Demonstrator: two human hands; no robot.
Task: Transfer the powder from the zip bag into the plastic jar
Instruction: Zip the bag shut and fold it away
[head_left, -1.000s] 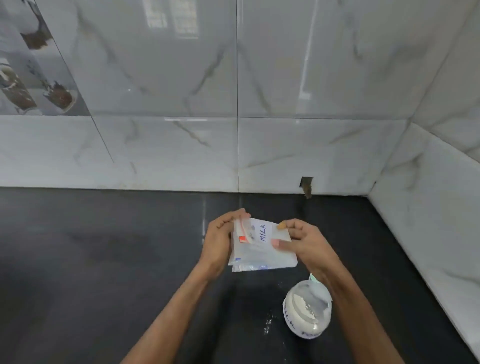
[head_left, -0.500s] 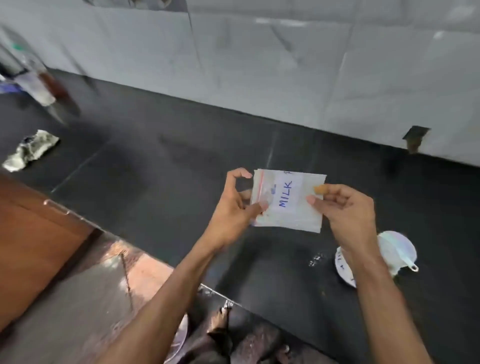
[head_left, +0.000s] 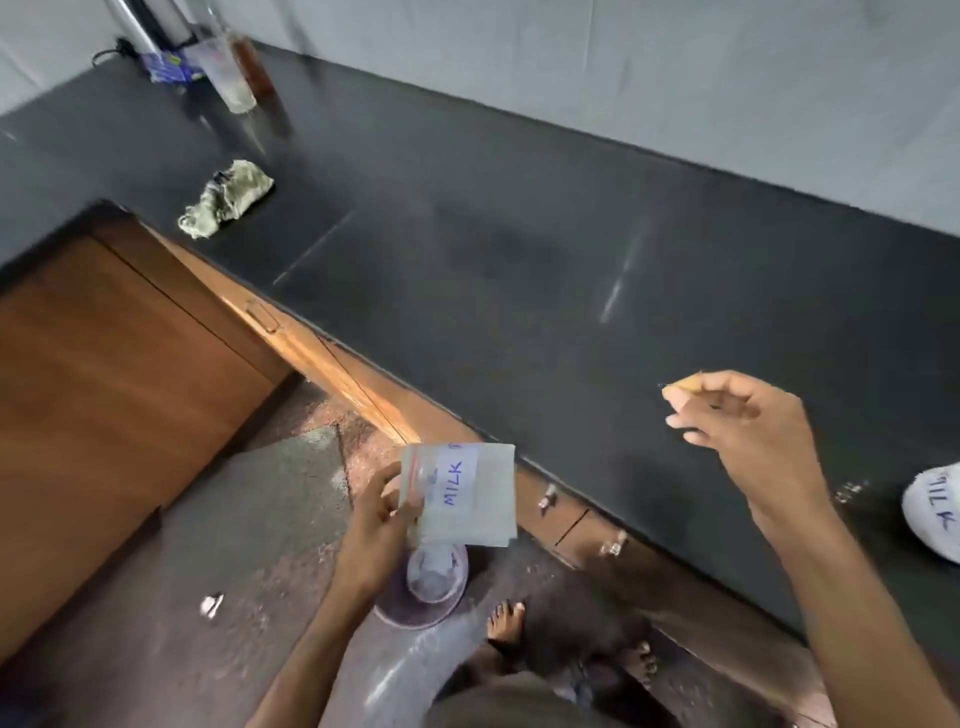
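Right hand (head_left: 743, 426) just let go, now loosely curled and empty over the black counter (head_left: 519, 234). Left hand (head_left: 379, 525) alone pinches the flat clear MILK-labelled zip bag (head_left: 467, 499), swung out over a round purple floor bin (head_left: 426, 587). White plastic jar (head_left: 935, 514) sits far right, so pouring's probably done.

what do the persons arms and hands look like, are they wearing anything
The left forearm and right forearm are bare as far as the frame shows, with no sleeves in view. The left hand and right hand are bare too: no gloves, rings, watch or bracelet can be seen.
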